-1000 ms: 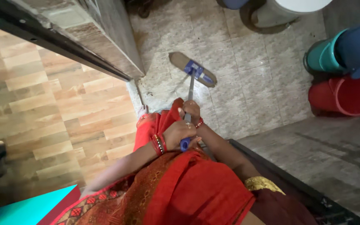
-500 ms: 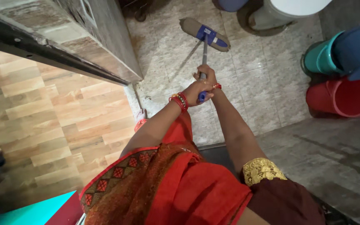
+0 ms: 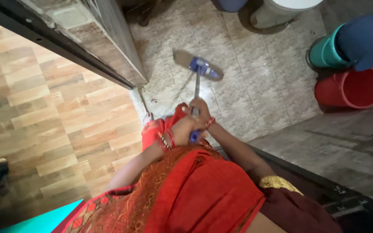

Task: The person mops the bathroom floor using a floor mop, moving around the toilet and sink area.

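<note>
Pulled back, mop point(image 3: 197, 71) points away; both hands grip handle.

This is a home bathroom, seen from its doorway. Pale stone-pattern floor tiles point(image 3: 255, 86) run up to the white base of a toilet point(image 3: 277, 11) at the far end. To the right of the toilet a red bucket point(image 3: 350, 88) and a teal bucket point(image 3: 324, 51) stand against the wall, touching. Left of the toilet, past the open door point(image 3: 87, 39), wood-look flooring point(image 3: 44, 112) marks the neighbouring room.
</note>
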